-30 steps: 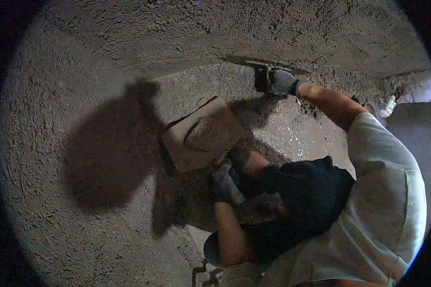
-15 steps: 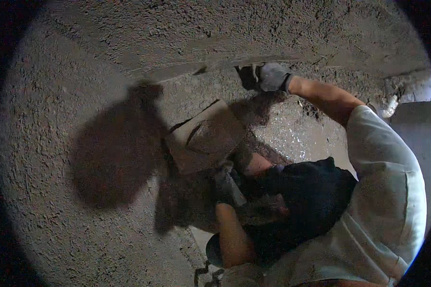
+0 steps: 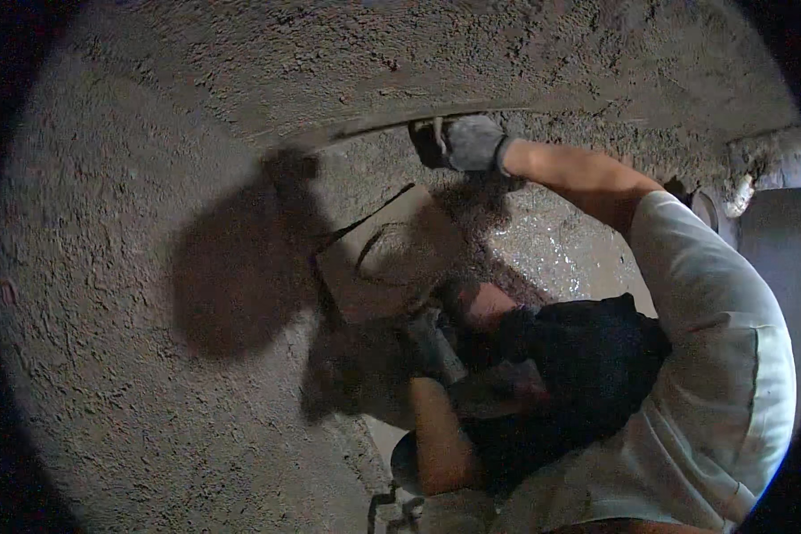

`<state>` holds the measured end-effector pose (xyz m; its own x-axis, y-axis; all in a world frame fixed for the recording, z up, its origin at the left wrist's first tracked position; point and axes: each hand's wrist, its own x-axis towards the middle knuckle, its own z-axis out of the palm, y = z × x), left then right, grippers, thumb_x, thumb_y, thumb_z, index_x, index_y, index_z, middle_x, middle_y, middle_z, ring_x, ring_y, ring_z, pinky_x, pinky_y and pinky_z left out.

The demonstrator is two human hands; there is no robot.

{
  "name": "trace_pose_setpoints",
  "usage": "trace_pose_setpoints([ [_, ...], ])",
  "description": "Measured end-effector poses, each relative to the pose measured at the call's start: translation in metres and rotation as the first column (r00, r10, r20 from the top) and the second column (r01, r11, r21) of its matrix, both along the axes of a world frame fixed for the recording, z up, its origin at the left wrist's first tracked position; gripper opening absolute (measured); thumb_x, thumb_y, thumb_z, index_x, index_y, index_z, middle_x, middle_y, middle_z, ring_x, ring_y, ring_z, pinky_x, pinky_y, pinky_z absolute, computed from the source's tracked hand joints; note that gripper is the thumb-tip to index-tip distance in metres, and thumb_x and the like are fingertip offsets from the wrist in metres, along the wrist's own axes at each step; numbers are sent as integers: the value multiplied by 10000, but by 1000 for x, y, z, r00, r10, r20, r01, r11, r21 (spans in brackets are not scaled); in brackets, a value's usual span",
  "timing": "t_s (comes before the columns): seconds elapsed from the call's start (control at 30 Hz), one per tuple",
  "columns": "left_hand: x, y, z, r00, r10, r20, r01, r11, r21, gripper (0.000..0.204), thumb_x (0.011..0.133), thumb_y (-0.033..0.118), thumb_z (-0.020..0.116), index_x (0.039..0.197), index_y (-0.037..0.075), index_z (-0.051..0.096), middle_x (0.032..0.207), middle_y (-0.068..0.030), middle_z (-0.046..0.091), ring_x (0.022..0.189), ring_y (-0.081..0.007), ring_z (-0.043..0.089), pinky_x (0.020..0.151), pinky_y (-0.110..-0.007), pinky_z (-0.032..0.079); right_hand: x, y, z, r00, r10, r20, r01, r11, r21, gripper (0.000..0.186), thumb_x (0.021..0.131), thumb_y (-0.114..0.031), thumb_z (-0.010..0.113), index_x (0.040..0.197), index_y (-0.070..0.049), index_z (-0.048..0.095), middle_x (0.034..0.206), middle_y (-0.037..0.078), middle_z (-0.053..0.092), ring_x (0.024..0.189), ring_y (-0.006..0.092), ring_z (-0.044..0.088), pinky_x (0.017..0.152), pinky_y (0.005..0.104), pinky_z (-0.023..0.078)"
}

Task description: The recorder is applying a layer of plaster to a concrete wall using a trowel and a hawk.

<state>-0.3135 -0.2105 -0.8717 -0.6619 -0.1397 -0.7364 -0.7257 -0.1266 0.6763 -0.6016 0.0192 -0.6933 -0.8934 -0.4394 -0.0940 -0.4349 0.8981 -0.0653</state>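
My right hand (image 3: 472, 142), in a grey glove, is closed on the dark handle of a long flat trowel (image 3: 383, 125), whose blade lies edge-on along the rough mortar band (image 3: 596, 89) at the top. Below it, a square pale board (image 3: 425, 218) carries a low mound of grey mortar (image 3: 387, 254). My left hand (image 3: 432, 338), gloved and in shadow, grips under the board's lower edge, probably by its handle, which is mostly hidden.
Rough plastered surface (image 3: 98, 267) surrounds the work at left and above, with my large shadow on it. A glossy, pale patch (image 3: 578, 262) shows beyond my arms. At far right are a short pale pipe (image 3: 743, 191) and a grey panel (image 3: 770, 258).
My right hand and trowel have moved left along the band, the blade turning nearly edge-on. My left hand and board have shifted slightly right. The shadow has moved right.
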Motion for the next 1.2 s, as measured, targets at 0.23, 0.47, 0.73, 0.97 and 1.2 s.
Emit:
trace_pose_setpoints([
  [0.23,-7,0,17,945,-95,-312,-45,910,-413,276,837,253,601,1033,70,537,806,-83,603,673,-205,587,585,-321,498,14,9,45,973,-50,-227,-14,963,-270,281,713,-273,571,851,-28,585,692,168,612,618,367,598,523,417,480],
  [0.47,-65,21,108,994,-45,99,24,979,202,154,833,234,582,865,99,515,587,-37,505,376,-182,440,350,-331,391,112,13,96,979,23,201,-2,995,-102,279,709,-309,551,670,-41,621,637,186,601,633,350,607,561,430,479],
  [0.73,-90,32,169,960,-183,-213,265,840,473,155,841,252,567,780,117,521,619,-16,483,438,-137,445,389,-276,395,180,58,205,982,135,134,-129,990,-50,292,681,-331,591,699,-42,631,675,170,605,648,353,590,572,444,465],
  [0.97,-65,125,290,732,-329,-597,570,775,273,100,795,125,577,846,40,588,556,-10,512,409,-123,457,370,-256,376,202,68,266,986,-83,-143,28,936,-351,272,598,-283,613,676,-23,631,684,194,611,682,341,609,597,425,474],
  [1.2,-85,168,413,805,-368,-465,436,899,45,135,792,153,606,749,38,550,536,-26,520,401,-160,510,351,-292,394,213,141,321,939,-283,-196,237,944,-228,316,702,-294,547,860,-25,597,680,168,613,629,317,606,595,420,492],
])
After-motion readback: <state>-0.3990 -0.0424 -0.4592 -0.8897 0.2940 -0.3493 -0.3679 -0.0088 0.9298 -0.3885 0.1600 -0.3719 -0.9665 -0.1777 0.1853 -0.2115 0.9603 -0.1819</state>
